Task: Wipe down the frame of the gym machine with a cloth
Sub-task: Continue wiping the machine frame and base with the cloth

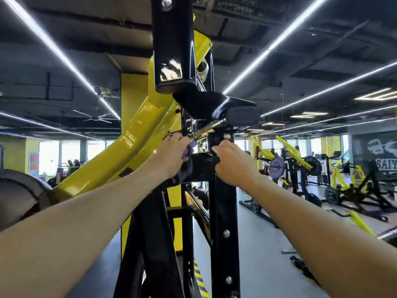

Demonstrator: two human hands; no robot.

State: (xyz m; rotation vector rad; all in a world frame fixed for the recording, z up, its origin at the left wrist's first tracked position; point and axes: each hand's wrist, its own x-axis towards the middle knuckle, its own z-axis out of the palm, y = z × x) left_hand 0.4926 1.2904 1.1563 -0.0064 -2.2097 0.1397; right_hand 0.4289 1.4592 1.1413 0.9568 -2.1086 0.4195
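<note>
Our left hand grips the crumpled purple cloth against the glossy black steel frame while our right hand clasps its crossbar; we judge the lower posts remain unwiped.

Reaching up with both bare arms into a black and yellow gym machine frame. Left hand gripping a purple cloth, pressing it against the black joint beside the yellow arm. Right hand curling its fingers around the black crosspiece just beside the cloth. Standing beneath a black post, other yellow machines sitting well apart behind.
</note>
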